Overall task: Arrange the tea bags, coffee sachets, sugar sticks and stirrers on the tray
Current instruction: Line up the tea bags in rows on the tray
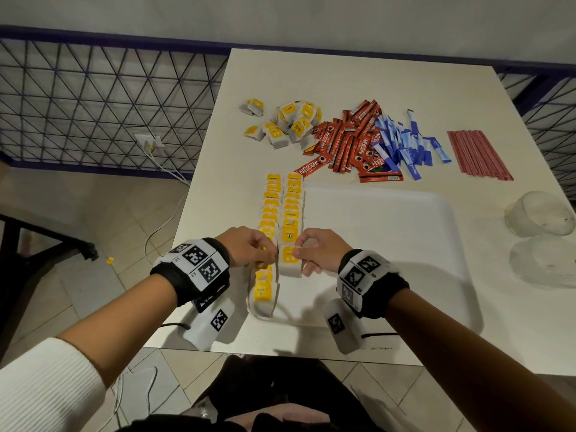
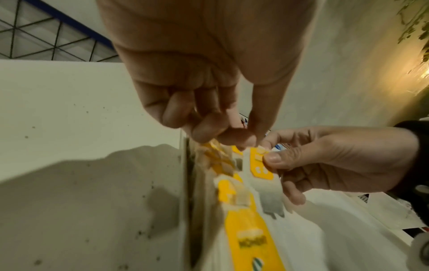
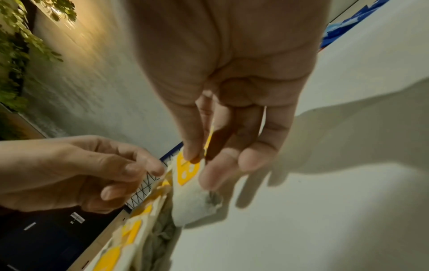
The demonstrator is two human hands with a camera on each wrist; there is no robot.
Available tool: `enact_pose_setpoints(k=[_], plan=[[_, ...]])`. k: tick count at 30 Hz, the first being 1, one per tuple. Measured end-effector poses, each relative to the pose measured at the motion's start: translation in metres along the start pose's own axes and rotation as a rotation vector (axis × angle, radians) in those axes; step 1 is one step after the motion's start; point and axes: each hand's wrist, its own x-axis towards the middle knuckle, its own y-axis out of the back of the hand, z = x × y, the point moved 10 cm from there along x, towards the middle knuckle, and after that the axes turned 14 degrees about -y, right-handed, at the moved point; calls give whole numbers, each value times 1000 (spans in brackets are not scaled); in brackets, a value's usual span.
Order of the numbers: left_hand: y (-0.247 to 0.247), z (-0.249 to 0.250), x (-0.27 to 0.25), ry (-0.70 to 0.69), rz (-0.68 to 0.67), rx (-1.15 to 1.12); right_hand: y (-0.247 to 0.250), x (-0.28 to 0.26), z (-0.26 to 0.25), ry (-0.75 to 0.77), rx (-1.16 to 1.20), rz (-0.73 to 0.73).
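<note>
A white tray (image 1: 389,213) lies on the white table (image 1: 343,76). Along its left side run two columns of yellow-tagged tea bags (image 1: 269,210). At the near end of the right column my right hand (image 1: 299,252) pinches a tea bag (image 1: 288,260) by its tag, thumb on the yellow label (image 2: 260,168) (image 3: 188,170). My left hand (image 1: 271,252) is curled, thumb and index fingertip meeting at that bag's upper left corner (image 2: 246,146). Behind the tray lie loose tea bags (image 1: 283,123), red coffee sachets (image 1: 349,141), blue sugar sticks (image 1: 405,145) and red stirrers (image 1: 477,154).
Two clear glass bowls (image 1: 539,218) stand at the table's right edge. The tray's middle and right are bare white surface. Left of the table, a wire-mesh railing (image 1: 93,104) and a white cable (image 1: 165,226) over a tiled floor.
</note>
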Motion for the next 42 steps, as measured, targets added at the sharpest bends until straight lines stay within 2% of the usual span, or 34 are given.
enact_pose_setpoints(k=[5, 8, 13, 19, 25, 29, 35, 38, 42], plan=[[13, 5, 5, -32, 21, 184, 12, 7, -7, 24, 20, 125], [18, 6, 10, -24, 25, 218, 20, 9, -8, 20, 44, 168], [20, 10, 24, -45, 52, 192, 19, 15, -6, -30, 81, 144], [18, 13, 34, -35, 84, 354, 14, 17, -3, -64, 173, 107], [31, 14, 34, -48, 134, 252, 25, 17, -9, -49, 55, 63], [66, 9, 27, -34, 272, 83, 58, 8, -29, -3, 106, 41], [99, 17, 35, -50, 311, 74, 104, 4, -77, 127, 125, 111], [109, 19, 45, -30, 294, 88, 114, 7, -104, 173, 162, 108], [118, 15, 66, 43, 185, 171, 117, 22, -135, 179, 205, 104]])
